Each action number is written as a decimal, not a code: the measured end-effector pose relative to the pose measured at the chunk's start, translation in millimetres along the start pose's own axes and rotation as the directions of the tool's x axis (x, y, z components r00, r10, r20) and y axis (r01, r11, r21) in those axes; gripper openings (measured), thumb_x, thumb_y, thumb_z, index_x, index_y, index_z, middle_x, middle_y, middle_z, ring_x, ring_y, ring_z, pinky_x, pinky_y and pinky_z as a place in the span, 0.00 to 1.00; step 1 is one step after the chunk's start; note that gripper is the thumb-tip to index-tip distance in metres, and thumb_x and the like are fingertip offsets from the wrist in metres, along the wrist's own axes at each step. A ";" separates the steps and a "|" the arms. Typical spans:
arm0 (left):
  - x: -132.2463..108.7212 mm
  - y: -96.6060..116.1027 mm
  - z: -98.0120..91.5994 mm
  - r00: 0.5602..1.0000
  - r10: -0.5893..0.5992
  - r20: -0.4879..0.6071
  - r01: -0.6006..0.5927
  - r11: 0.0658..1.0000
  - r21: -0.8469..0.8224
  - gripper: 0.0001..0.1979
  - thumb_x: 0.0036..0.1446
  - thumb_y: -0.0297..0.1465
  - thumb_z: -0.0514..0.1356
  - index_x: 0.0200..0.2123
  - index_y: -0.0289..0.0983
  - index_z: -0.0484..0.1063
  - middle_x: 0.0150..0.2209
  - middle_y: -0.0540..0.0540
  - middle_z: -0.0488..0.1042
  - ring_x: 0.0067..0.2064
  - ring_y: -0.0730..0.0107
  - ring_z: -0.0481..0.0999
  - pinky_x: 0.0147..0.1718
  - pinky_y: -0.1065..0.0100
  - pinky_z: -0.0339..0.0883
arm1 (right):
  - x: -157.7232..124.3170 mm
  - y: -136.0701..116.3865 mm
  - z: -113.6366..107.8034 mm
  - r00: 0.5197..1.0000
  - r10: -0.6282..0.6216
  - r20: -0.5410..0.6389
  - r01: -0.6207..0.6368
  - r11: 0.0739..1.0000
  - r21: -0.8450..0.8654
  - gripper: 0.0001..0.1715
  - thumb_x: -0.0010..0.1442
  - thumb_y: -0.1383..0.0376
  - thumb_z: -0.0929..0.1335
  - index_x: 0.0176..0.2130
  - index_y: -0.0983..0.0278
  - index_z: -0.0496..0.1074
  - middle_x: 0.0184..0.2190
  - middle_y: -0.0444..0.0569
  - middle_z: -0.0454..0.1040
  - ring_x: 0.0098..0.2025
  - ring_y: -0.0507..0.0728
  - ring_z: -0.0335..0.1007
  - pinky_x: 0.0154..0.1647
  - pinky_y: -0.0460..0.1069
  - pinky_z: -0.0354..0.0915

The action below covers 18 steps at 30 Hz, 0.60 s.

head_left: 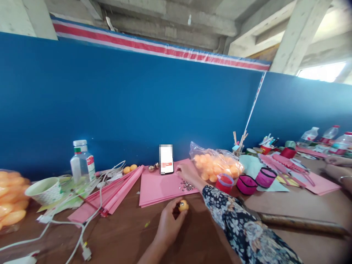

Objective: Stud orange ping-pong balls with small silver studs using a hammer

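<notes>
One view on record: a head-worn camera set above the near edge of the brown table (123, 234), facing forward across it toward the blue partition (110, 102). The pitch is shallow, so the partition and concrete ceiling beams (297, 33) fill the upper two thirds and the tabletop only the lower third. The left hand (169, 220) sits close under the lens at bottom centre, near enough that the orange ball (183, 205) in its fingers reads clearly. The right hand (187, 172) lies farther out. The lens is wide-angle: the edges bow and the right-hand corners darken.
</notes>
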<state>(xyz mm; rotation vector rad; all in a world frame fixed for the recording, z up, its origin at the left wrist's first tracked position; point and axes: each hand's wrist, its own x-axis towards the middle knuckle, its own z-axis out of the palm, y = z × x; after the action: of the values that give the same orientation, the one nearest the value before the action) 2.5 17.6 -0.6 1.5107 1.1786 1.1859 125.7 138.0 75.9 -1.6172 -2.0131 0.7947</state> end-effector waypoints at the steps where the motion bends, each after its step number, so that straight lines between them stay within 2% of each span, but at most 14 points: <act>1: 0.9 1.0 -0.9 1.000 -0.017 -0.020 0.016 0.999 -0.041 0.20 0.47 0.34 0.58 0.44 0.34 0.68 0.41 0.42 0.74 0.40 0.64 0.74 0.41 0.65 0.67 | -4.5 -0.1 2.6 1.000 -0.015 -0.019 0.016 0.999 0.046 0.08 0.58 0.65 0.62 0.36 0.67 0.68 0.33 0.47 0.71 0.32 0.51 0.68 0.31 0.45 0.65; 3: 2.7 2.9 -2.7 0.998 -0.052 -0.035 0.048 0.992 -0.113 0.22 0.47 0.34 0.58 0.47 0.34 0.66 0.41 0.42 0.74 0.40 0.65 0.74 0.40 0.65 0.67 | -19.3 1.2 10.4 0.998 -0.040 -0.058 0.048 0.988 0.145 0.07 0.58 0.66 0.61 0.35 0.66 0.67 0.28 0.45 0.70 0.28 0.49 0.67 0.26 0.42 0.63; 6: 4.3 4.5 -5.0 0.995 -0.082 -0.057 0.072 0.983 -0.167 0.24 0.46 0.34 0.59 0.48 0.33 0.64 0.41 0.42 0.74 0.39 0.65 0.74 0.40 0.65 0.67 | -51.7 7.1 24.3 0.994 -0.043 -0.098 0.071 0.951 0.301 0.08 0.57 0.65 0.60 0.35 0.65 0.65 0.26 0.44 0.69 0.26 0.48 0.66 0.26 0.42 0.64; 8: 4.6 4.5 -5.6 0.993 -0.098 -0.069 0.083 0.978 -0.193 0.24 0.46 0.34 0.59 0.48 0.33 0.64 0.41 0.41 0.74 0.40 0.65 0.74 0.40 0.65 0.68 | -72.8 12.9 32.3 0.987 -0.026 -0.157 0.113 0.808 0.578 0.07 0.53 0.62 0.63 0.31 0.65 0.66 0.22 0.43 0.68 0.24 0.49 0.65 0.25 0.44 0.63; 10: 4.7 3.6 -5.3 0.992 -0.100 -0.082 0.080 0.974 -0.210 0.24 0.46 0.33 0.60 0.47 0.33 0.64 0.41 0.42 0.74 0.41 0.65 0.74 0.41 0.65 0.68 | -88.1 18.8 38.6 0.982 0.023 -0.190 0.121 0.692 0.711 0.09 0.50 0.60 0.66 0.30 0.64 0.67 0.21 0.43 0.67 0.24 0.50 0.64 0.23 0.44 0.61; 14: 5.0 1.0 -3.9 0.991 -0.089 -0.103 0.064 0.972 -0.228 0.24 0.44 0.34 0.61 0.47 0.34 0.64 0.41 0.44 0.74 0.42 0.65 0.74 0.42 0.65 0.67 | -101.8 27.0 50.2 0.983 0.064 -0.174 0.103 0.591 0.800 0.09 0.48 0.59 0.68 0.29 0.62 0.68 0.23 0.43 0.67 0.26 0.50 0.63 0.25 0.44 0.60; 18: 4.4 0.0 -3.0 0.988 -0.086 -0.130 0.051 0.968 -0.246 0.23 0.45 0.35 0.61 0.45 0.35 0.64 0.42 0.43 0.74 0.42 0.64 0.74 0.42 0.65 0.68 | -107.3 30.1 62.4 0.994 0.030 -0.104 0.068 0.579 0.812 0.08 0.50 0.59 0.68 0.28 0.61 0.68 0.25 0.43 0.67 0.26 0.50 0.62 0.25 0.44 0.60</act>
<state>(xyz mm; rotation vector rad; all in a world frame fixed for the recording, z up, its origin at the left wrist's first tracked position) 0.1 22.1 0.7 1.2113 1.1224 1.3534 130.7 27.9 11.5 -1.0275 -1.2270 1.3398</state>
